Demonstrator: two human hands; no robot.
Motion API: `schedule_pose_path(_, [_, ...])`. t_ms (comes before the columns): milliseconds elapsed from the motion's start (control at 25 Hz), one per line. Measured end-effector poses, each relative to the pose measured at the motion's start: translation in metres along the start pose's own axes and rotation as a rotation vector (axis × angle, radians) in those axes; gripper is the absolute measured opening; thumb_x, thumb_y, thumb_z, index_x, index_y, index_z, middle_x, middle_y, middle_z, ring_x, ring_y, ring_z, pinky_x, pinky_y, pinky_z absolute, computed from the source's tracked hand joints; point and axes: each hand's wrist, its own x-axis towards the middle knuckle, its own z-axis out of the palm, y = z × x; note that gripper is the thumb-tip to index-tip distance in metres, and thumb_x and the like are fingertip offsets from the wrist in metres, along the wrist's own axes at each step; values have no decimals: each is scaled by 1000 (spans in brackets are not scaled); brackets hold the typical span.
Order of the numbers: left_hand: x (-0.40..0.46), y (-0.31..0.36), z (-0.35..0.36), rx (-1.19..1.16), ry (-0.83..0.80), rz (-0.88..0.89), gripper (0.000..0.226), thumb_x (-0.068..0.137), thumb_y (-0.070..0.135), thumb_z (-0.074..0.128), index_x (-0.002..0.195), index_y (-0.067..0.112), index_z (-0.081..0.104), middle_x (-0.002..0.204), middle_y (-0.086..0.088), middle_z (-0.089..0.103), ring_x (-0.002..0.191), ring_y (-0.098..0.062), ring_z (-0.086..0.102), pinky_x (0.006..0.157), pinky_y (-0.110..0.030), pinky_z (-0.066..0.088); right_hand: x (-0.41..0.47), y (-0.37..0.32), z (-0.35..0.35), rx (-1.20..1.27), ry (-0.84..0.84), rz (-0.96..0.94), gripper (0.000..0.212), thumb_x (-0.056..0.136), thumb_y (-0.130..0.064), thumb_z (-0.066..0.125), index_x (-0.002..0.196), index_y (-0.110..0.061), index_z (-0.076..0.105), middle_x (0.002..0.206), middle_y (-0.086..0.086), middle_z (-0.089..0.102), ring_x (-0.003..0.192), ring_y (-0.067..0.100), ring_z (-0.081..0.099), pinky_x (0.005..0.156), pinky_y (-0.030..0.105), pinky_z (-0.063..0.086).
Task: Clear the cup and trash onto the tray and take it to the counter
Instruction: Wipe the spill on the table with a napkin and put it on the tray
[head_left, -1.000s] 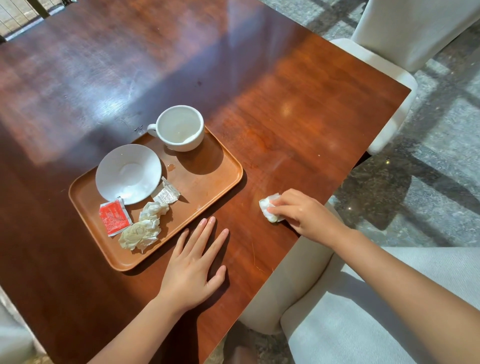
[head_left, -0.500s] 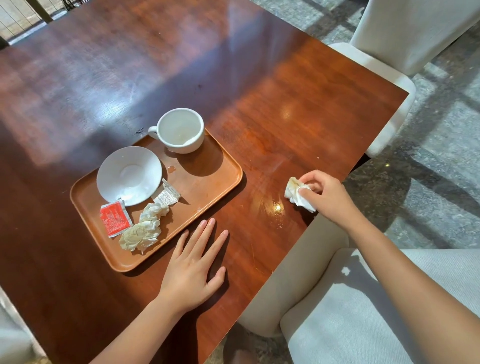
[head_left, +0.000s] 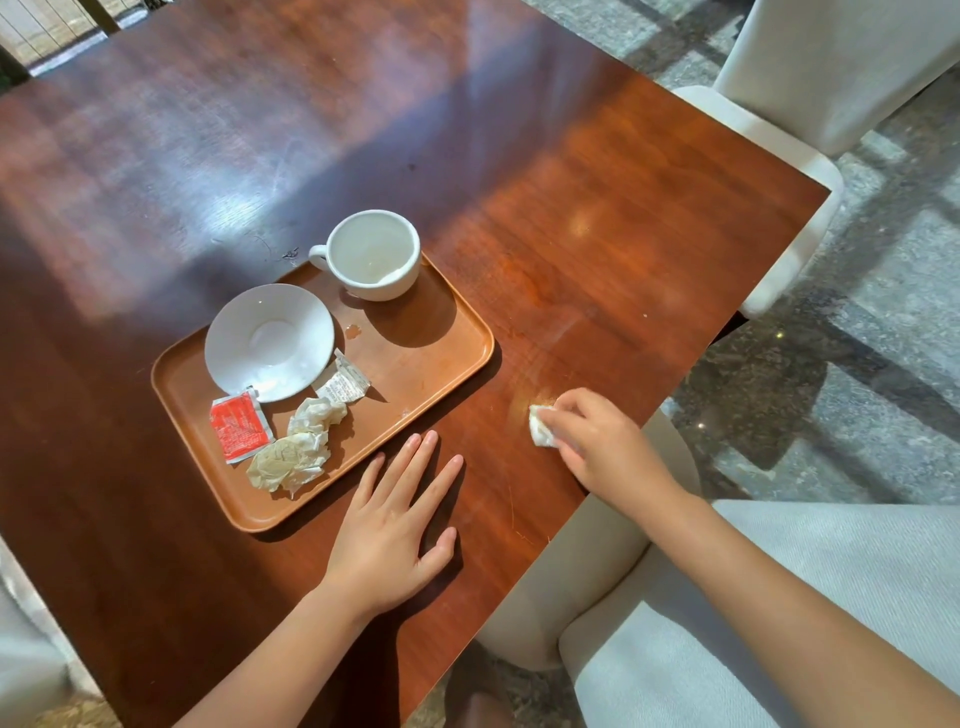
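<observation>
An orange-brown tray (head_left: 431, 374) lies on the wooden table (head_left: 597, 249). On it stand a white cup (head_left: 374, 254) at the far corner and a white saucer (head_left: 269, 342), with a red sachet (head_left: 239, 426), a torn white sachet (head_left: 344, 385) and crumpled napkins (head_left: 298, 452) near the front. My left hand (head_left: 395, 525) rests flat on the table just in front of the tray, fingers spread. My right hand (head_left: 602, 441) presses a small white tissue (head_left: 540, 432) against the tabletop to the right of the tray.
A cream upholstered chair (head_left: 769, 119) stands at the table's far right corner. Another pale chair (head_left: 701, 639) sits below my right arm at the near edge. Grey stone floor (head_left: 857, 374) lies to the right.
My right hand lifted the tissue up and to the right, then came back down onto the table nearer the tray. My left hand has stayed flat in place.
</observation>
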Motion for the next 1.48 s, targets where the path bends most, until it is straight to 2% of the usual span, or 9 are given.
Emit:
schedule_pose_path(240, [-1,0,0,-2,6,-1,65,87,52,34,147,34,19,157,-1,12,145,-17,1,115,-37,-5,-26,-6,-1,-54,-74,-134,42,72,7,63,110,-11,61,101,9,63,86,25,59,60,37,57])
schedule_pose_path(480, [-1,-2,-1,-5,2,9,65,87,50,36,147,34,18,157,-1,11,145,-17,1,114,-37,-3,-49,-7,-7,66,-184,-202,37,74,9,62,102,-15,67,91,4,64,81,16,61,66,28,55])
schedule_pose_path(640, [-1,-2,-2,-13,2,11,65,88,51,36,147,35,15,158,0,8,145,-15,-3,114,-37,-6,-37,-26,-30,860,-284,433,22,81,3,62,91,-13,74,75,-5,70,69,7,62,67,19,50])
schedule_pose_path(800, [-2,-3,-1,-19,1,18,65,88,50,36,147,35,14,158,1,7,145,-14,-5,115,-38,-2,8,-42,-35,1318,-67,668,25,80,5,62,92,-15,71,86,5,68,71,14,62,65,22,55])
schedule_pose_path(880, [-3,-3,1,-27,-3,23,65,88,50,37,147,35,15,158,1,7,145,-14,-6,116,-40,0,35,-55,-35,1145,24,565,20,80,-2,66,93,-16,70,89,4,68,79,15,64,74,27,55])
schedule_pose_path(1000, [-3,-4,2,-37,3,25,65,88,49,39,147,35,17,158,0,10,146,-14,-4,115,-41,2,77,-74,-23,608,141,260,20,78,-4,66,94,-14,70,92,-2,68,86,10,61,77,16,48])
schedule_pose_path(1200, [-4,-4,3,-37,15,26,64,88,48,39,148,34,18,157,0,9,145,-14,-6,115,-38,-3,123,-83,15,-12,203,-74,21,73,-2,68,89,-14,68,89,1,71,88,25,59,80,38,43])
schedule_pose_path(1320, [-3,-5,5,-26,15,21,65,88,48,39,148,34,17,157,-1,9,145,-14,-7,115,-38,-5,133,-76,29,-160,194,-181,16,72,-1,69,84,-12,69,86,2,71,85,25,60,83,36,37])
schedule_pose_path(1480, [-5,-7,5,-22,19,34,64,89,48,39,148,33,18,157,-2,11,145,-15,-5,115,-39,-2,136,-70,41,-206,141,-282,14,74,-4,69,88,-8,70,91,8,71,84,29,65,77,36,48])
